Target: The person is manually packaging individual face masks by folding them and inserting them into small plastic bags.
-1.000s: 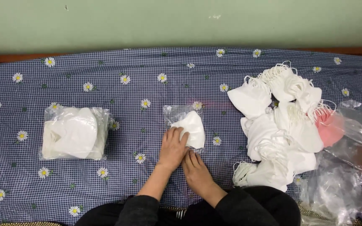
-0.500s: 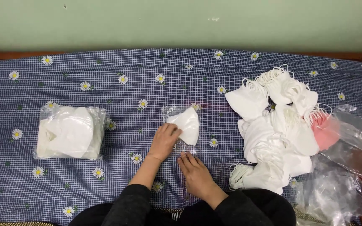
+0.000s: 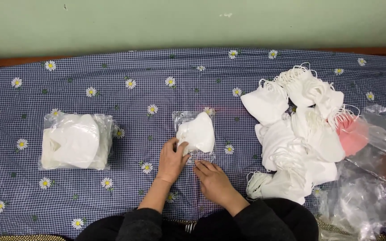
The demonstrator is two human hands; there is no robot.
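Observation:
A white face mask [image 3: 198, 132] lies inside a clear plastic bag [image 3: 182, 118] on the blue checked cloth with daisies [image 3: 148, 85]. My left hand [image 3: 171, 159] rests on the bag's lower left corner, fingers touching the mask. Just to its right, my right hand [image 3: 214, 179] lies flat on the bag's bottom edge, fingers pointing up-left. Neither hand lifts the bag off the cloth.
A stack of bagged white masks [image 3: 76, 141] sits at the left. A loose heap of white masks [image 3: 298, 129] lies at the right, with a pink one [image 3: 353, 134] beside it. Empty clear bags [image 3: 371, 178] pile at the far right. A green wall runs behind.
Both hands have shifted slightly on the bag: the left hand moved up to the mask's edge, and the right hand slid up toward the bag's bottom edge.

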